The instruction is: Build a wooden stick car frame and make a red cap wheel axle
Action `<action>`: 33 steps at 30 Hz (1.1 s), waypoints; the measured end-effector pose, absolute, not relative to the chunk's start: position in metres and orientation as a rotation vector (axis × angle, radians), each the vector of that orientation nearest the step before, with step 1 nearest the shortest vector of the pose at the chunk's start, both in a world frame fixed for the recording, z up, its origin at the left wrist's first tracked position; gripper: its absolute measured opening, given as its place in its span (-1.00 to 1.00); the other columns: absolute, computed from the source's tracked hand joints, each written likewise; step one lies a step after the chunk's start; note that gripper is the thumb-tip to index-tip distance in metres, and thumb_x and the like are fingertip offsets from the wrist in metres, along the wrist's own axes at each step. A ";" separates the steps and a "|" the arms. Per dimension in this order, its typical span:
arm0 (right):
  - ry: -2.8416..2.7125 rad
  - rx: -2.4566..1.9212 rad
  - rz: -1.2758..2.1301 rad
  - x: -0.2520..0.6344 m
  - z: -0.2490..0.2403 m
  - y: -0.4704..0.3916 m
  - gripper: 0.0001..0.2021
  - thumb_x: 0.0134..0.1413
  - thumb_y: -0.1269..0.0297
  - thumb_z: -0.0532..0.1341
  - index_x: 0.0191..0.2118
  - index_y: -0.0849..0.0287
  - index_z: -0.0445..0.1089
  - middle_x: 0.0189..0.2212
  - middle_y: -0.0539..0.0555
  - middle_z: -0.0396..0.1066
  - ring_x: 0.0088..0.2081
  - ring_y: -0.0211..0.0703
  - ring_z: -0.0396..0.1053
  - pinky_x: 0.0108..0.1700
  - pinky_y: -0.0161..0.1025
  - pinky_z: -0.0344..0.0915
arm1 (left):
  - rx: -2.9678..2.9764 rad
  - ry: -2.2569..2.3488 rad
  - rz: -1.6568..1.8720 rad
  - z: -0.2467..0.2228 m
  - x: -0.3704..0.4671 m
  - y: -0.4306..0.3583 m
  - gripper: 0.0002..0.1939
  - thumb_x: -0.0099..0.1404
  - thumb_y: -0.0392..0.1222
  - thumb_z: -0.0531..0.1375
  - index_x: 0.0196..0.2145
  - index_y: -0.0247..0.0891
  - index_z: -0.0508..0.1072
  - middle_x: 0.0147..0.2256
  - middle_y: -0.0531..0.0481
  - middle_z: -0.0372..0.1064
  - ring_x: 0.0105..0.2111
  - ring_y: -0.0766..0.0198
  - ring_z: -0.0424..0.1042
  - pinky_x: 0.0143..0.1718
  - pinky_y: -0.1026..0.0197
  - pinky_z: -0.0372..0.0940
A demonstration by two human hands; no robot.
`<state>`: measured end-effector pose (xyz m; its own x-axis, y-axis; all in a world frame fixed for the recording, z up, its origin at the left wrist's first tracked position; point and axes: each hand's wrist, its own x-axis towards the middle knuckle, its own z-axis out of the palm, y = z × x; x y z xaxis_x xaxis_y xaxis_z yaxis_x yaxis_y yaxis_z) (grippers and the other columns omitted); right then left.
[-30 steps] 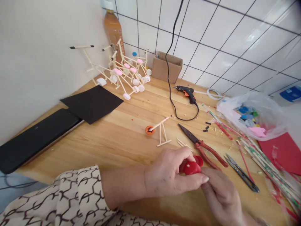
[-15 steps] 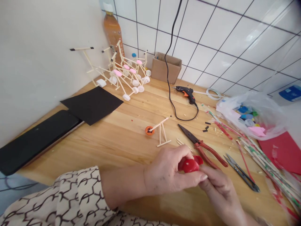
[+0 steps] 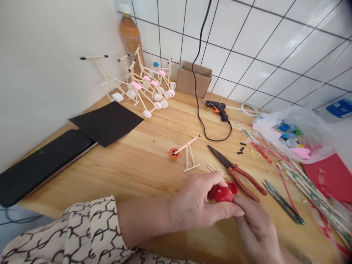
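Note:
Between the thumb and fingers of my left hand [image 3: 196,201] is a small, shiny red plastic piece [image 3: 224,193], rounded like a cap. My right hand [image 3: 257,222] is closed against it, fingertips meeting the left thumb; what it pinches is hidden. Just beyond my hands stands a small frame of thin wooden sticks [image 3: 189,156], with an orange bottle cap [image 3: 174,153] at its left end. Several loose stick pieces [image 3: 214,168] lie behind my left fingers. Red-handled pliers [image 3: 233,168] rest beside my right hand.
At the back left, stick models [image 3: 148,84] with white caps stand before a bottle [image 3: 130,33]. A glue gun [image 3: 218,108] trails a black cord. Thread snips [image 3: 283,201], wrapped sticks [image 3: 313,198] and a plastic bag of caps [image 3: 297,132] lie right; black sheet [image 3: 107,123] left.
My hands stay together around the red piece, with the right hand shifted very slightly. Nothing on the table has moved; the view has tilted a touch.

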<state>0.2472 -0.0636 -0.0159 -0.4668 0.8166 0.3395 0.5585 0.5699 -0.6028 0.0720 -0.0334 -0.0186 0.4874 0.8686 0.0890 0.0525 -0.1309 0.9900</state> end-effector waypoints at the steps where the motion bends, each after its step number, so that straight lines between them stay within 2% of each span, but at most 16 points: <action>1: -2.146 -1.146 0.746 0.248 -0.016 -0.064 -0.83 0.19 0.41 0.02 -0.43 0.15 0.23 -0.64 -0.07 0.22 -0.63 -0.29 0.22 -0.60 -0.38 0.15 | 1.556 0.827 0.869 -0.018 0.072 -0.034 -0.70 0.10 -0.03 0.29 -0.45 -0.29 0.30 -0.56 0.15 0.14 -0.58 0.46 0.10 -0.56 0.37 0.08; 4: -1.978 -1.240 1.140 0.250 -0.016 -0.065 -0.70 0.26 0.26 -0.03 -0.51 0.15 0.17 -0.65 -0.08 0.17 -0.63 -0.31 0.18 -0.61 -0.38 0.14 | 1.537 0.846 0.891 -0.017 0.072 -0.034 -0.70 0.10 -0.03 0.29 -0.46 -0.29 0.30 -0.56 0.15 0.13 -0.58 0.47 0.09 -0.58 0.37 0.05; 6: -1.991 -1.232 1.124 0.250 -0.015 -0.064 -0.70 0.27 0.25 -0.04 -0.50 0.15 0.18 -0.65 -0.07 0.17 -0.62 -0.31 0.18 -0.60 -0.38 0.14 | 1.523 0.844 0.892 -0.016 0.072 -0.035 -0.69 0.10 -0.03 0.30 -0.47 -0.29 0.29 -0.55 0.14 0.13 -0.58 0.46 0.10 -0.58 0.37 0.04; 12: -2.289 -1.041 0.304 0.247 -0.013 -0.062 -0.86 0.14 0.47 0.01 -0.37 0.15 0.25 -0.65 -0.05 0.23 -0.63 -0.26 0.24 -0.59 -0.34 0.15 | 1.488 0.830 0.869 -0.017 0.073 -0.035 -0.69 0.08 -0.05 0.31 -0.47 -0.30 0.30 -0.56 0.16 0.12 -0.57 0.46 0.09 -0.54 0.36 0.06; 15: -2.332 -0.994 0.121 0.250 -0.019 -0.062 -0.83 0.06 0.53 0.03 -0.27 0.19 0.28 -0.62 -0.02 0.27 -0.61 -0.22 0.26 -0.56 -0.31 0.17 | 1.465 0.836 0.848 -0.017 0.073 -0.036 -0.69 0.08 -0.04 0.31 -0.47 -0.30 0.30 -0.56 0.16 0.11 -0.57 0.46 0.08 -0.54 0.36 0.06; 19: -2.351 -0.960 0.072 0.254 -0.025 -0.062 -0.79 0.03 0.56 0.05 -0.19 0.26 0.29 -0.61 0.01 0.27 -0.57 -0.19 0.26 -0.54 -0.29 0.18 | 1.417 0.835 0.824 -0.017 0.074 -0.036 -0.68 0.08 -0.04 0.31 -0.48 -0.29 0.28 -0.56 0.17 0.09 -0.57 0.46 0.07 -0.55 0.36 0.05; 22: -2.343 -0.996 0.150 0.254 -0.025 -0.060 -0.83 0.07 0.54 0.04 -0.23 0.21 0.28 -0.61 -0.01 0.24 -0.57 -0.20 0.25 -0.54 -0.30 0.16 | 1.382 0.842 0.753 -0.017 0.071 -0.031 -0.65 0.05 0.01 0.32 -0.47 -0.28 0.27 -0.56 0.16 0.12 -0.56 0.44 0.11 -0.55 0.36 0.07; 25: -2.302 -1.120 0.412 0.254 -0.024 -0.055 -0.87 0.15 0.49 0.02 -0.34 0.16 0.25 -0.60 -0.04 0.24 -0.57 -0.27 0.23 -0.54 -0.35 0.15 | 1.416 0.871 0.626 -0.018 0.067 -0.021 -0.59 -0.02 0.07 0.35 -0.40 -0.28 0.33 -0.49 0.12 0.23 -0.52 0.41 0.18 -0.52 0.35 0.11; 29: -2.187 -1.320 0.748 0.255 -0.022 -0.051 -0.76 0.25 0.36 0.00 -0.47 0.15 0.19 -0.63 -0.09 0.14 -0.60 -0.34 0.15 -0.56 -0.39 0.10 | 1.561 0.892 0.624 -0.020 0.063 -0.011 -0.46 -0.07 -0.04 0.40 -0.13 -0.21 0.38 -0.37 0.09 0.33 -0.46 0.37 0.24 -0.45 0.31 0.18; 31: -2.180 -1.356 0.861 0.255 -0.021 -0.051 -0.72 0.27 0.32 -0.02 -0.49 0.15 0.18 -0.63 -0.10 0.11 -0.60 -0.35 0.13 -0.56 -0.39 0.10 | 1.638 0.880 0.644 -0.021 0.062 -0.007 -0.52 -0.05 -0.15 0.40 -0.15 -0.22 0.41 -0.32 0.06 0.34 -0.41 0.35 0.27 -0.38 0.29 0.20; 33: -2.190 -1.340 0.930 0.255 -0.021 -0.052 -0.72 0.28 0.31 -0.03 -0.48 0.15 0.19 -0.63 -0.10 0.13 -0.59 -0.34 0.14 -0.55 -0.39 0.10 | 1.674 0.855 0.631 -0.020 0.061 -0.005 -0.69 -0.04 -0.25 0.39 -0.29 -0.27 0.44 -0.34 0.05 0.32 -0.39 0.34 0.27 -0.35 0.28 0.21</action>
<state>0.2546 -0.0518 -0.0208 -0.4553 0.8903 0.0005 0.6181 0.3165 -0.7196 0.0611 -0.0055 -0.0202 0.5976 0.8016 -0.0189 0.2181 -0.1399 0.9659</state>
